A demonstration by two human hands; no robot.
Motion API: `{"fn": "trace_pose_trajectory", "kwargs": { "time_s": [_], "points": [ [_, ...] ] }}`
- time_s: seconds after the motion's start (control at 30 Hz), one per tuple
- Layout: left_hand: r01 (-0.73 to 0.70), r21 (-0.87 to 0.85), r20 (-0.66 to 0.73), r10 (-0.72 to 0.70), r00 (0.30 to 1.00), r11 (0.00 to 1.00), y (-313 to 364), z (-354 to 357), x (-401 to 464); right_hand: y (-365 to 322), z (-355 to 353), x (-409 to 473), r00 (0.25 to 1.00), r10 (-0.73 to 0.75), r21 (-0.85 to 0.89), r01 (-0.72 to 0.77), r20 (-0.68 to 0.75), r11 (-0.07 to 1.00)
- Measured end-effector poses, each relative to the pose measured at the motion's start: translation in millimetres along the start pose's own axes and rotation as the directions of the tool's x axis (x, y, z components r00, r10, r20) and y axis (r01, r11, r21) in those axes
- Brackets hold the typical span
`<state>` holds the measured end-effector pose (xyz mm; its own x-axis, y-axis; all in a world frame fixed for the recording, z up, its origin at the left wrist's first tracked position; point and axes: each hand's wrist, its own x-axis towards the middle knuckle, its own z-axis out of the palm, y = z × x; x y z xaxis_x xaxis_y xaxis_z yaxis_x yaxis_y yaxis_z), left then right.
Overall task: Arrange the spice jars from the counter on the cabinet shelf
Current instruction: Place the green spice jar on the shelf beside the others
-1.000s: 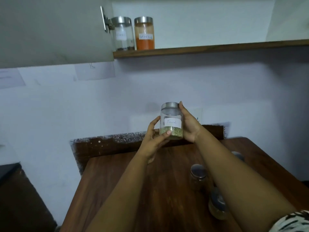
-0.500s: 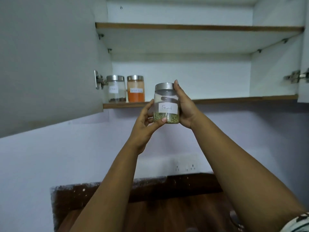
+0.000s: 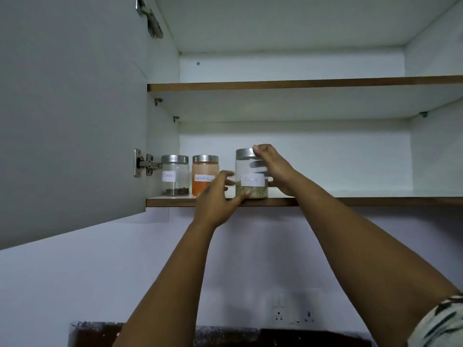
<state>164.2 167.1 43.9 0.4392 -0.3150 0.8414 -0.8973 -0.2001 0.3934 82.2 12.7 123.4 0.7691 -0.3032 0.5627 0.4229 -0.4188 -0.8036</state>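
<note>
A glass fennel jar [image 3: 251, 174] with a steel lid and a white label stands on the lower cabinet shelf [image 3: 350, 201], near its front edge. My right hand [image 3: 274, 169] grips its right side, fingers reaching the lid. My left hand [image 3: 220, 196] holds its lower left side, thumb under the front of the base. Left of it stand a red chilli powder jar [image 3: 205, 174] and a cloves jar [image 3: 175, 175], both with steel lids and labels. My left hand covers part of the chilli jar.
The cabinet door [image 3: 72, 116] hangs open at the left, its hinge [image 3: 145, 164] next to the cloves jar. An upper shelf [image 3: 300, 85] sits above. A wall socket [image 3: 293, 316] is below, over a dark backsplash edge [image 3: 175, 336].
Both hands lifted the fennel jar from above the counter up to the cabinet and brought it down onto the lower shelf, right of the chilli jar. The view tilted upward.
</note>
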Motion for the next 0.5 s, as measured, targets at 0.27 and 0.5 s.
{"fn": "trace_pose_trajectory", "kwargs": {
  "time_s": [0.27,0.5],
  "points": [
    [-0.068,0.317,-0.425,0.206,0.881,0.946,-52,34,-12,20,5,49,0.989,0.132,-0.1,-0.125,0.069,0.987],
    [-0.103,0.347,-0.378,0.24,0.894,0.932,-58,33,-11,32,26,74,0.981,0.183,-0.116,-0.174,0.068,0.978]
  ]
}}
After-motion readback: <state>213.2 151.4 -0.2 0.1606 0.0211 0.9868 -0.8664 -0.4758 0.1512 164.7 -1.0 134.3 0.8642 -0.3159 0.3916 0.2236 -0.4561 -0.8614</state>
